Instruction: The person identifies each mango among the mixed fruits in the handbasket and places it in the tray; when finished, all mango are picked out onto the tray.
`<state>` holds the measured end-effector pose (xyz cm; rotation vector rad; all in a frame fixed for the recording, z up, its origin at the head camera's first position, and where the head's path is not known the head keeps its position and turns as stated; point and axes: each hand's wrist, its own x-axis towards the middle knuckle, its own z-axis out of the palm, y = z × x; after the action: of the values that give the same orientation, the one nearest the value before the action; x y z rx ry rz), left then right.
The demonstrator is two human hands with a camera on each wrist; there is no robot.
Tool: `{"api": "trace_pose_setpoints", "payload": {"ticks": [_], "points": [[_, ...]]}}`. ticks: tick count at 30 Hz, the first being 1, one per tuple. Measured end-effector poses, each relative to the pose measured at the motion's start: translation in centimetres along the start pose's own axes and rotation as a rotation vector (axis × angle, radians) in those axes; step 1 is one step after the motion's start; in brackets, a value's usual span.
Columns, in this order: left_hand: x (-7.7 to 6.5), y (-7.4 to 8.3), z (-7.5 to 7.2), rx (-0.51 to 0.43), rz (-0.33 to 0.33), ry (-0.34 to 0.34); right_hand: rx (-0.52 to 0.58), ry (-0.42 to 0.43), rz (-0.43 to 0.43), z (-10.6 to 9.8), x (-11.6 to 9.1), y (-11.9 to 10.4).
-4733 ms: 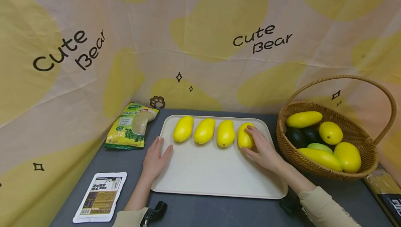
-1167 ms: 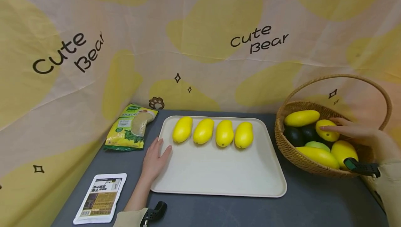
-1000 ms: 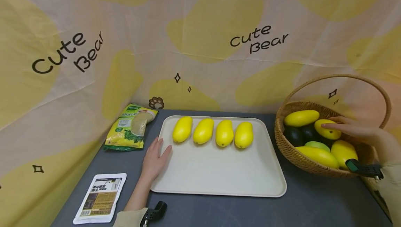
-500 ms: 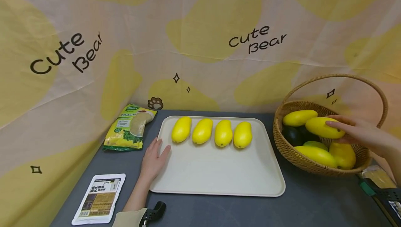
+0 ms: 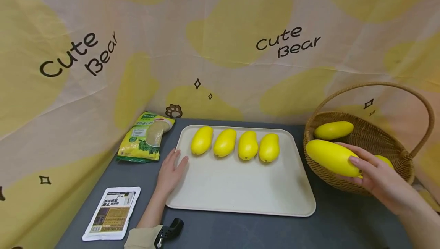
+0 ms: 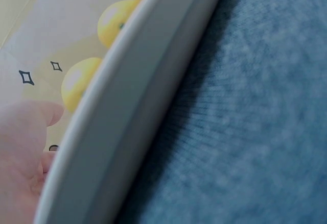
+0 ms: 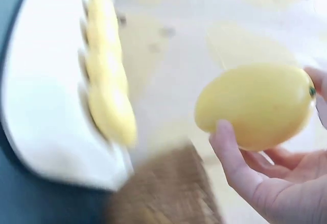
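My right hand (image 5: 381, 182) holds a smooth yellow mango (image 5: 331, 158) between thumb and fingers, raised in front of the wicker basket (image 5: 381, 140). In the right wrist view, thumb and fingers wrap the lower side and stem end of this mango (image 7: 255, 106). My left hand (image 5: 170, 172) rests at the left edge of a cream tray (image 5: 240, 191), its fingers extended. Several yellow mangoes (image 5: 225, 142) lie in a row along the tray's far side. In the left wrist view, the tray's raised rim (image 6: 117, 106) covers part of the left hand (image 6: 20, 152).
Another yellow mango (image 5: 333, 130) sits in the basket; my hand and the held mango hide most other contents. A yellow-green Knorr bag (image 5: 146, 138) lies left of the tray, with a white flat pouch (image 5: 111, 214) nearer. A patterned cloth (image 5: 223, 50) hangs behind.
My right hand left the rightmost tray mango and reached into the basket. It gripped a mango there and lifted it out toward the tray. My left hand has stayed at the tray edge.
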<state>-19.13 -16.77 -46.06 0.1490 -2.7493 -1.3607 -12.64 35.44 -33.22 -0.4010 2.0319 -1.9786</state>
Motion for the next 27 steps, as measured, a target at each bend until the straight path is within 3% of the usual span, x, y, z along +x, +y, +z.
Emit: {"api": "trace_pose_setpoints", "payload": {"ticks": [3, 6, 10, 15, 22, 27], "points": [[0.2, -0.1, -0.1, -0.012, -0.008, -0.002, 0.139, -0.04, -0.024, 3.1, 1.0, 1.0], [0.4, -0.2, -0.2, -0.021, -0.012, -0.002, 0.165, 0.015, 0.01, 6.5, 2.4, 1.9], [0.5, -0.2, 0.0, -0.038, -0.01, 0.003, 0.121, 0.12, 0.115, 11.3, 4.5, 2.4], [0.3, -0.2, 0.0, -0.062, -0.026, 0.009, 0.115, 0.111, 0.173, 16.3, 6.8, 3.1], [0.3, -0.1, -0.2, -0.092, -0.041, 0.022, 0.058, 0.037, 0.174, 20.9, 9.5, 5.3], [0.4, -0.1, -0.3, -0.117, -0.057, 0.024, -0.12, 0.036, 0.128, 23.5, 11.2, 6.9]]}}
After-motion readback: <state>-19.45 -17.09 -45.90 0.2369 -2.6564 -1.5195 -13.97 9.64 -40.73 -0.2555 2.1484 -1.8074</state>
